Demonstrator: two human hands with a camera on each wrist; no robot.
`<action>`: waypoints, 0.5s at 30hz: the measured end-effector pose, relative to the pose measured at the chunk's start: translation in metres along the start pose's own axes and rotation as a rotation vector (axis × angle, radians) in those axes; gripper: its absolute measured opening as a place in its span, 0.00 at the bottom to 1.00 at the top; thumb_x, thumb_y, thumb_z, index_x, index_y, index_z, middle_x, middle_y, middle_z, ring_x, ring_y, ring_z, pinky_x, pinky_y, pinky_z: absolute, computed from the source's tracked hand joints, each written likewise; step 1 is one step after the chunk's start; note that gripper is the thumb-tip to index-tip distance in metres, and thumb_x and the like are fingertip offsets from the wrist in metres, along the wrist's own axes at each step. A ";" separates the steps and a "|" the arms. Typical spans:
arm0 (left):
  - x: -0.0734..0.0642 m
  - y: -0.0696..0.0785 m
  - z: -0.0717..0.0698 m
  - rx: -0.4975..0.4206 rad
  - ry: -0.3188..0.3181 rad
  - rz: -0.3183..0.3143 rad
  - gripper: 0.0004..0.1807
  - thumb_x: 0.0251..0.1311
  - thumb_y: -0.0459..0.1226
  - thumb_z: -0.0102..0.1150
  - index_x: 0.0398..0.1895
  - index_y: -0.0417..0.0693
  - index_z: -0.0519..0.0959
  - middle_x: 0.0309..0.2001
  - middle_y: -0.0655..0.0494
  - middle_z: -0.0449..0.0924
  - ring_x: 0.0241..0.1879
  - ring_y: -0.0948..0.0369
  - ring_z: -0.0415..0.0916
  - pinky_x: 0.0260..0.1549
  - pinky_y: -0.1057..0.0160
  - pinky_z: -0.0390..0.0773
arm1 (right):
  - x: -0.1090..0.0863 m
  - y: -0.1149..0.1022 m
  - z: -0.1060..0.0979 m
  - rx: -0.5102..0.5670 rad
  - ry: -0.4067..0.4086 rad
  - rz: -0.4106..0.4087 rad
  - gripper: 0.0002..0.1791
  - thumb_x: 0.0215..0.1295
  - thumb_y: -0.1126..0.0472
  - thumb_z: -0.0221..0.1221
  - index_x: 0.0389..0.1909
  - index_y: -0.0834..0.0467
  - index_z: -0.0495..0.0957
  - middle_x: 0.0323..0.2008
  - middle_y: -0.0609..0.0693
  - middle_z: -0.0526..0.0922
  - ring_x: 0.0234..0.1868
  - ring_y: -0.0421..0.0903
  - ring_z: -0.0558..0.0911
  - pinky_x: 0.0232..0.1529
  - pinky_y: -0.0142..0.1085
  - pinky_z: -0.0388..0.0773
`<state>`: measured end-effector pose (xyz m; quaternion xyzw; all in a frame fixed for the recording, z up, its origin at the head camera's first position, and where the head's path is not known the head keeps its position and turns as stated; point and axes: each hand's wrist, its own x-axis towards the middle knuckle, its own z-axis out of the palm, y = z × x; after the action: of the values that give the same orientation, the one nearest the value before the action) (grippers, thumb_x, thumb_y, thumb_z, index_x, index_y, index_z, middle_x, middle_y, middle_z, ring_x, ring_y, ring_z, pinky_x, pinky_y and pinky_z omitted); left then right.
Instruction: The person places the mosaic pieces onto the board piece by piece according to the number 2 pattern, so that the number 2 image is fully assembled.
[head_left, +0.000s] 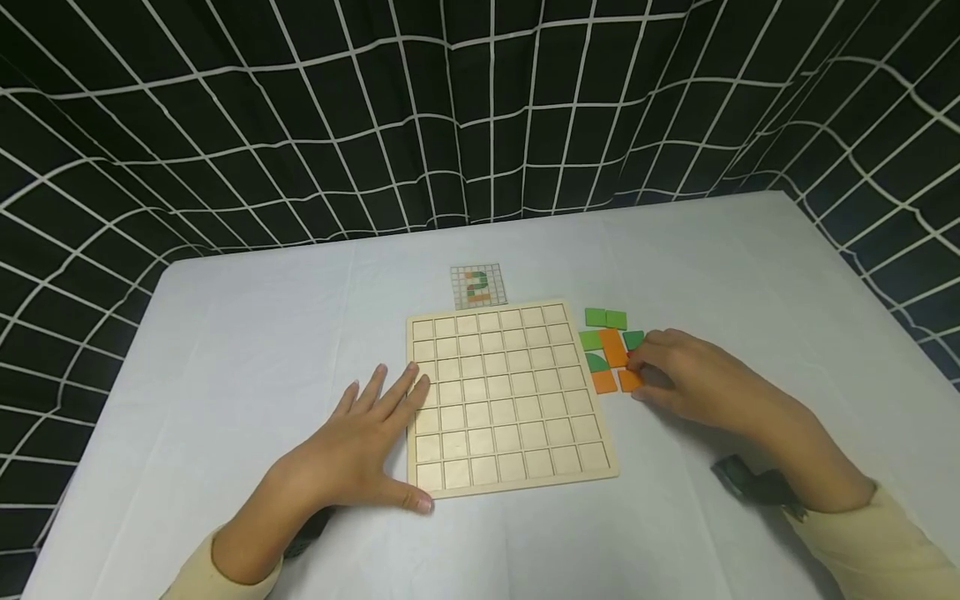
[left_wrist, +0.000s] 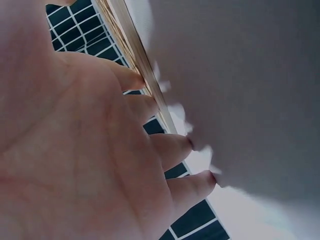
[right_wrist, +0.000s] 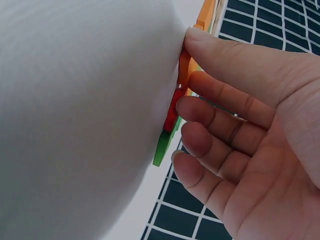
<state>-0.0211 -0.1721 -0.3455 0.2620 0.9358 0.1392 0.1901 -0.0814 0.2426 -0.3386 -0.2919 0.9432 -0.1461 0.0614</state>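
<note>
My left hand (head_left: pixel 348 454) lies spread at the left side of a pale wooden grid board (head_left: pixel 495 396), its fingertips over the left edge and its thumb by the near left corner. In the left wrist view the fingers reach down to the board's rim (left_wrist: pixel 142 60). My right hand (head_left: pixel 693 375) touches a group of flat tiles just right of the board, fingers loosely bent. Its thumb and fingertips lie about an orange square tile (head_left: pixel 628 381) and a red tile (right_wrist: pixel 172 110). Around them lie an orange rectangle (head_left: pixel 613 348), green squares (head_left: pixel 596 317) and dark green curved tiles (head_left: pixel 597 362).
Behind the board lies a small clear card (head_left: pixel 478 286) with a gridded green and orange figure. A white cloth (head_left: pixel 300 333) covers the table. Dark curtains with white grid lines (head_left: pixel 465 108) hang behind and at the sides.
</note>
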 end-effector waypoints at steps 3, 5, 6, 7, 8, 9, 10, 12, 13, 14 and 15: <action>0.001 0.000 0.001 0.019 0.009 0.003 0.72 0.40 0.78 0.58 0.81 0.46 0.46 0.81 0.49 0.36 0.77 0.38 0.32 0.68 0.31 0.42 | 0.000 -0.001 0.000 0.011 -0.016 0.010 0.14 0.50 0.65 0.76 0.38 0.57 0.85 0.35 0.43 0.79 0.39 0.44 0.76 0.43 0.45 0.78; 0.001 0.000 0.001 0.024 0.010 0.004 0.72 0.41 0.78 0.57 0.81 0.46 0.45 0.81 0.48 0.36 0.77 0.38 0.32 0.67 0.31 0.42 | 0.000 -0.001 -0.001 0.015 -0.026 0.013 0.13 0.50 0.65 0.75 0.38 0.56 0.85 0.34 0.42 0.78 0.38 0.43 0.75 0.42 0.44 0.78; 0.001 0.000 0.002 0.026 0.010 0.003 0.72 0.41 0.78 0.57 0.81 0.46 0.45 0.81 0.48 0.36 0.77 0.38 0.31 0.67 0.31 0.42 | 0.000 -0.002 -0.001 0.016 -0.033 0.012 0.13 0.50 0.65 0.75 0.38 0.56 0.85 0.34 0.42 0.78 0.37 0.43 0.75 0.41 0.43 0.78; 0.001 0.000 0.002 0.025 0.009 0.002 0.72 0.41 0.78 0.57 0.81 0.46 0.45 0.81 0.48 0.36 0.77 0.38 0.31 0.68 0.31 0.42 | 0.000 -0.002 -0.001 0.017 -0.039 0.011 0.13 0.50 0.65 0.75 0.37 0.55 0.85 0.33 0.41 0.77 0.37 0.43 0.74 0.40 0.42 0.78; 0.001 0.000 0.002 0.025 0.008 0.001 0.71 0.41 0.78 0.57 0.81 0.46 0.45 0.81 0.48 0.36 0.77 0.38 0.31 0.68 0.31 0.42 | 0.000 -0.002 -0.001 0.017 -0.044 0.011 0.13 0.50 0.65 0.75 0.36 0.55 0.85 0.33 0.41 0.77 0.36 0.42 0.74 0.40 0.42 0.78; 0.001 0.000 0.002 0.025 0.008 0.000 0.71 0.41 0.78 0.58 0.81 0.46 0.45 0.81 0.49 0.36 0.77 0.38 0.31 0.68 0.31 0.41 | 0.000 -0.003 -0.001 0.019 -0.049 0.011 0.13 0.49 0.65 0.75 0.36 0.55 0.85 0.32 0.41 0.77 0.36 0.42 0.74 0.39 0.41 0.78; 0.001 0.000 0.002 0.024 0.008 -0.001 0.71 0.41 0.78 0.58 0.81 0.46 0.45 0.81 0.49 0.35 0.77 0.38 0.31 0.68 0.31 0.41 | 0.000 -0.003 -0.001 0.020 -0.053 0.009 0.12 0.49 0.65 0.75 0.35 0.54 0.85 0.32 0.41 0.77 0.35 0.42 0.73 0.38 0.40 0.77; 0.001 0.000 0.003 0.022 0.008 -0.003 0.71 0.42 0.78 0.58 0.81 0.46 0.45 0.81 0.49 0.35 0.77 0.39 0.31 0.68 0.31 0.41 | 0.001 -0.003 -0.002 0.024 -0.053 0.000 0.12 0.48 0.64 0.74 0.35 0.54 0.84 0.32 0.40 0.77 0.34 0.42 0.73 0.37 0.40 0.77; 0.001 0.000 0.002 0.020 0.007 -0.003 0.71 0.42 0.77 0.59 0.81 0.47 0.45 0.81 0.50 0.35 0.77 0.39 0.31 0.68 0.31 0.41 | 0.001 -0.003 -0.002 0.028 -0.050 -0.004 0.12 0.48 0.65 0.74 0.35 0.54 0.84 0.32 0.41 0.77 0.34 0.42 0.73 0.37 0.40 0.77; 0.001 0.001 0.002 0.019 0.007 -0.003 0.71 0.42 0.77 0.59 0.81 0.46 0.45 0.81 0.49 0.35 0.77 0.39 0.31 0.68 0.31 0.42 | 0.001 -0.003 -0.002 0.031 -0.048 -0.006 0.12 0.48 0.65 0.73 0.35 0.54 0.84 0.32 0.41 0.78 0.34 0.42 0.74 0.37 0.40 0.76; 0.001 0.001 0.002 0.019 0.007 -0.002 0.71 0.42 0.77 0.60 0.81 0.46 0.45 0.81 0.50 0.35 0.77 0.39 0.31 0.68 0.31 0.41 | 0.002 -0.004 -0.003 0.035 -0.045 -0.008 0.12 0.48 0.65 0.73 0.35 0.54 0.85 0.32 0.41 0.78 0.34 0.42 0.74 0.38 0.40 0.76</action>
<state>-0.0207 -0.1704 -0.3472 0.2623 0.9380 0.1311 0.1848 -0.0817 0.2392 -0.3348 -0.2975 0.9378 -0.1564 0.0872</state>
